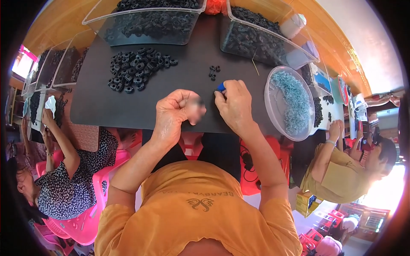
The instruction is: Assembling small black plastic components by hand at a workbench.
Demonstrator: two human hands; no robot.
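My left hand (173, 115) is closed in a pinch above the front of the dark table. Its fingertips are blurred; a small dark spot shows there, but I cannot make out what they hold. My right hand (234, 102) grips a small blue piece (221, 87), mostly hidden by the thumb and fingers. Just beyond it lie a few small black plastic parts (214, 71). A larger heap of similar black parts (136, 68) is spread at the left. Right of my right hand stands a round clear tub (270, 102) of tiny teal pieces (291, 102).
Two clear bins, one at the back left (149, 38) and one at the back right (252, 49), hold many black parts. A thin stick (255, 64) leans near the right bin. People sit at both sides, one on a pink chair (81, 217).
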